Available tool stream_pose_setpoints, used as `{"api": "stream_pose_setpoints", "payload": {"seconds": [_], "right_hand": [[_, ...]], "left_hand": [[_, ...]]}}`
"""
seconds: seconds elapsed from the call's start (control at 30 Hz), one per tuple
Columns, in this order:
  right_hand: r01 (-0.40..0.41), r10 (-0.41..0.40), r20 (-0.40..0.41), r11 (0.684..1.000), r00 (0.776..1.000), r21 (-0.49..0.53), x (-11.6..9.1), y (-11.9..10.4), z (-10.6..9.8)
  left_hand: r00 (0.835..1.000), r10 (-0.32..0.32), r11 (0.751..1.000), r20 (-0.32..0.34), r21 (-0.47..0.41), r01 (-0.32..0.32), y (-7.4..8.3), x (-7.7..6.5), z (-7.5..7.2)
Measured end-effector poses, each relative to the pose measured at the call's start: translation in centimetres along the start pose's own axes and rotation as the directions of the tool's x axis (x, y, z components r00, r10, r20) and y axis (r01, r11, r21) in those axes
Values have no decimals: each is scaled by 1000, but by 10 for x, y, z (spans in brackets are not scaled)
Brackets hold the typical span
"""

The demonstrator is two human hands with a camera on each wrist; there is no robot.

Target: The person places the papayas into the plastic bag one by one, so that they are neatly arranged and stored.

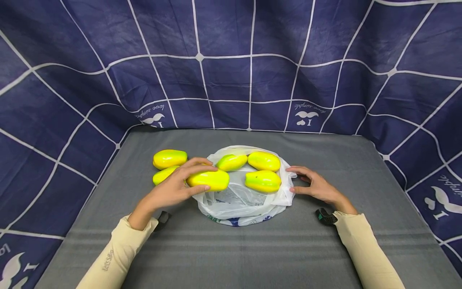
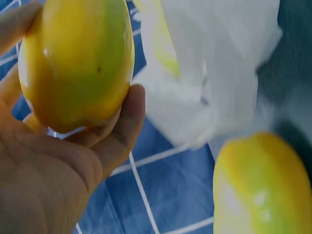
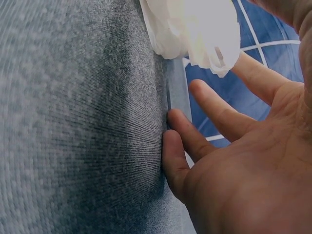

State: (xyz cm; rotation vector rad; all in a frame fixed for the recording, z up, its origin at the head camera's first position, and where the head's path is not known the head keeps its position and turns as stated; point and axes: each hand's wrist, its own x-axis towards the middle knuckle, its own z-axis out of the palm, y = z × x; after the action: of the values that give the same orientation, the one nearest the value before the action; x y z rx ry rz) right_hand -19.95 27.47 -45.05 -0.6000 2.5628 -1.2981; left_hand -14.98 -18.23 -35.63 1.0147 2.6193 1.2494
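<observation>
In the head view my left hand [image 1: 175, 186] grips a yellow-green papaya [image 1: 213, 181] over the left rim of a white plastic bag [image 1: 238, 208]. The left wrist view shows fingers and thumb curved round this papaya [image 2: 78, 63]. Three papayas lie in the mouth of the bag: one at the back left [image 1: 232, 162], one at the back right [image 1: 264, 161] and one nearer the front [image 1: 263, 181]. At the bag's right edge my right hand [image 1: 319, 187] touches the plastic with thumb and forefinger spread apart. Its other fingers are extended near the cloth in the right wrist view.
Left of the bag, two more papayas lie on the grey cloth [image 1: 238, 257]: one farther back [image 1: 169, 159], and one [image 1: 164, 175] partly hidden by my left hand. A blue curtain with white lines [image 1: 227, 76] hangs behind and along both sides.
</observation>
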Motion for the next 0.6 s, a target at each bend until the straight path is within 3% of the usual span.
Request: {"api": "stream_pose_setpoints", "payload": {"seconds": [0.23, 0.6], "right_hand": [[-3, 3, 2, 1000, 1000, 9, 0, 0, 0], [5, -5, -3, 1000, 1000, -1, 0, 0, 1]], "left_hand": [[999, -30, 999, 17, 36, 29, 4, 16, 29], [998, 16, 993, 57, 116, -23, 5, 31, 62]]}}
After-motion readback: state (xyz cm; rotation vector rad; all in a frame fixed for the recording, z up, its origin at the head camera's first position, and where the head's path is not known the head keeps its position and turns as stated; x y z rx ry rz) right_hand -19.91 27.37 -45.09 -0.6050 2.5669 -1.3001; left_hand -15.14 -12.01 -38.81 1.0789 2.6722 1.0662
